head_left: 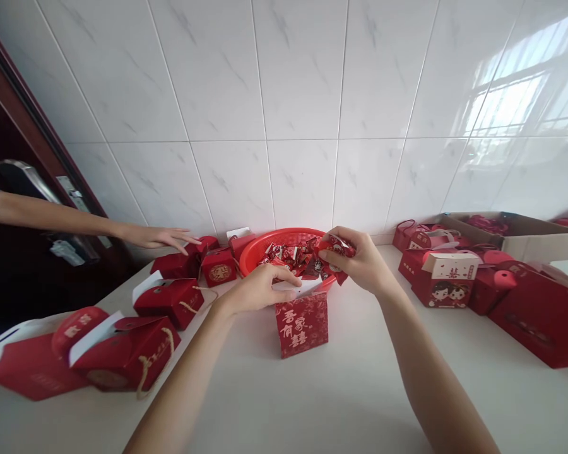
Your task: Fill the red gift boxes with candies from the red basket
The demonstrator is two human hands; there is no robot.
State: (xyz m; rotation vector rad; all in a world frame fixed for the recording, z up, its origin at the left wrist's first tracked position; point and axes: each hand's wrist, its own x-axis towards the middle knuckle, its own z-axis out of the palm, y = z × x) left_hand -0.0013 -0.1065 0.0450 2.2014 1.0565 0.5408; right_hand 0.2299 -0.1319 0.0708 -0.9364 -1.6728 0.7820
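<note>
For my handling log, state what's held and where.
Right hand: shiny red wrapped packets, pinched around the middle. Left hand: at the open top of a red cardboard box; grip unclear.

I see my left hand [265,287] and right hand [362,260] bare, the slim forearms [421,353] also bare to the bottom edge.
</note>
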